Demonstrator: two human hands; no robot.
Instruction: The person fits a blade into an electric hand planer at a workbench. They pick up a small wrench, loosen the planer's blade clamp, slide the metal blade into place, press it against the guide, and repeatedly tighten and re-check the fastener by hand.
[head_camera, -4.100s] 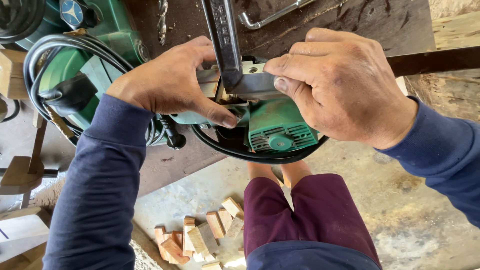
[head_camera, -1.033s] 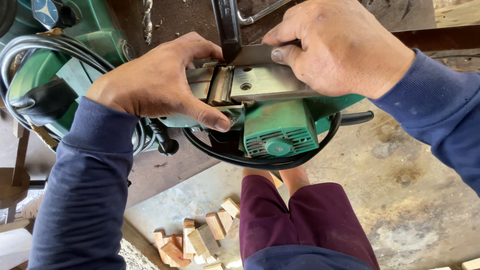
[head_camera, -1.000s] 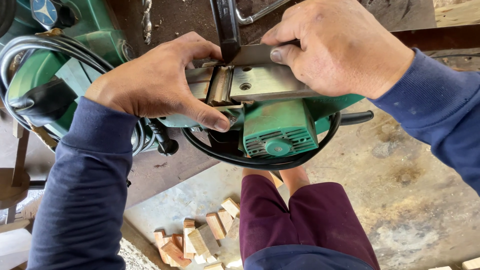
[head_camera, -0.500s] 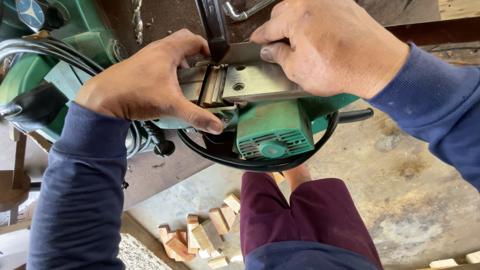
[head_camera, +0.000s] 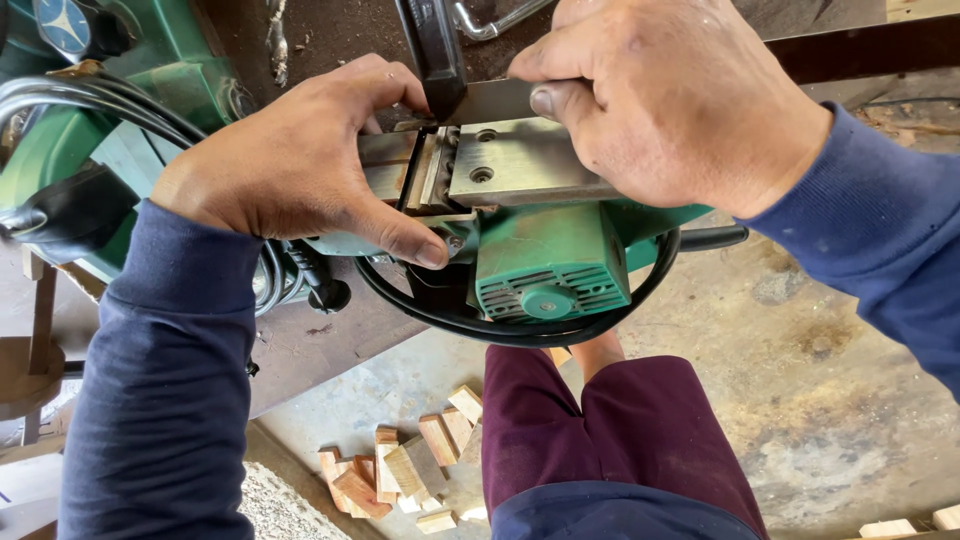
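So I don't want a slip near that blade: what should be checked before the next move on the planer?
1. Planer steadied: left hand grips its front end. Ok.
2. Right hand holds the flat metal strip against the sole plate. Ok.
3. Black tool seated at the blade slot: cannot tell.
4. Cord looped under the planer, near the leg. Not ok.
5. Unplugged: cannot tell.
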